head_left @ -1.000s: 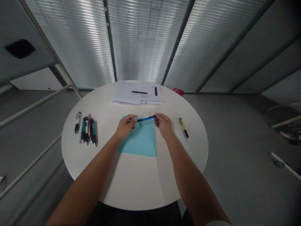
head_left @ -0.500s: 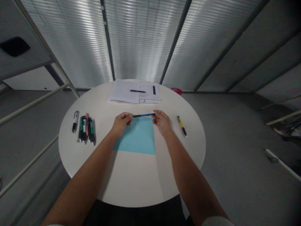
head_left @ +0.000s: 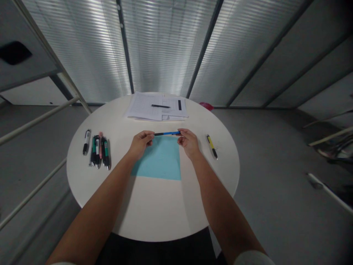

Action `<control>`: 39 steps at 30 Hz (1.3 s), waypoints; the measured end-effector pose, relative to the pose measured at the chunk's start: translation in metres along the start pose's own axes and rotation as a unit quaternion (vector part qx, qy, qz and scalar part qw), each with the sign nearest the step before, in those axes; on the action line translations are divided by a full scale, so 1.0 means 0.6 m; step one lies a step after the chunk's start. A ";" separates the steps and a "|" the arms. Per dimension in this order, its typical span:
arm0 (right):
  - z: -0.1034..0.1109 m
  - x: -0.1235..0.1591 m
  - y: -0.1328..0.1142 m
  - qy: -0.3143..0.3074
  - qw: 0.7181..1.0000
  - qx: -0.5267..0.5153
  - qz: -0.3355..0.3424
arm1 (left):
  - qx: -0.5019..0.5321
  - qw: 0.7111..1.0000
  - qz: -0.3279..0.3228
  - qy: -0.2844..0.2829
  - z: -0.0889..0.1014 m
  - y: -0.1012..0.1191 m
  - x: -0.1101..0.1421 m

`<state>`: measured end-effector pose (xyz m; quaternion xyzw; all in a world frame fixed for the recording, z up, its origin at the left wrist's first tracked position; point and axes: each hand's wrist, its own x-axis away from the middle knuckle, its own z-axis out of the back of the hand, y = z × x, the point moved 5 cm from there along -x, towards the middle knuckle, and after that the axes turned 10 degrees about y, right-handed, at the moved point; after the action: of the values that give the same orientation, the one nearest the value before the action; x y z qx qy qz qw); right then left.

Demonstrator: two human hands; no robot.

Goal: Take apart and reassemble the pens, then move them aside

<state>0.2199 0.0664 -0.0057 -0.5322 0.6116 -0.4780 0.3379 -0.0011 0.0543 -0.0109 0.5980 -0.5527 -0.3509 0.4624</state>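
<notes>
A blue pen with a black grip (head_left: 167, 133) is held level between my two hands, over the far edge of a light blue sheet (head_left: 158, 160). The fingertips of my left hand (head_left: 141, 142) pinch its black end. At the blue end, my right hand (head_left: 189, 142) closes thumb and fingers on it. The sheet lies flat on the round white table (head_left: 162, 209), with its left side partly hidden by my left hand and forearm.
Several pens (head_left: 99, 151) lie bunched at the left, beside a white and black pen (head_left: 86, 142). To the right lies a yellow and black pen (head_left: 211, 146). Papers (head_left: 146, 106) with a black pen (head_left: 160, 106) on top sit at the far edge. A corrugated wall (head_left: 162, 48) stands behind.
The blue pen has turned slightly about its length, so its clip now shows on the near side. Both hands keep their hold. The whole view has shifted a little.
</notes>
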 end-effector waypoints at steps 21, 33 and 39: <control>-0.002 -0.005 0.008 0.006 0.996 0.082 0.029 | 0.024 1.000 0.012 0.005 0.002 0.004 0.002; -0.002 -0.002 0.008 -0.044 0.998 0.038 -0.025 | 0.038 0.999 0.021 0.008 0.005 0.002 -0.001; -0.001 -0.003 0.004 -0.041 0.998 0.018 -0.033 | 0.029 0.999 0.021 -0.003 0.006 0.000 -0.003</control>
<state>0.2189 0.0680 -0.0081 -0.5647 0.5708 -0.4779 0.3564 -0.0045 0.0553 -0.0125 0.5988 -0.5763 -0.3264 0.4503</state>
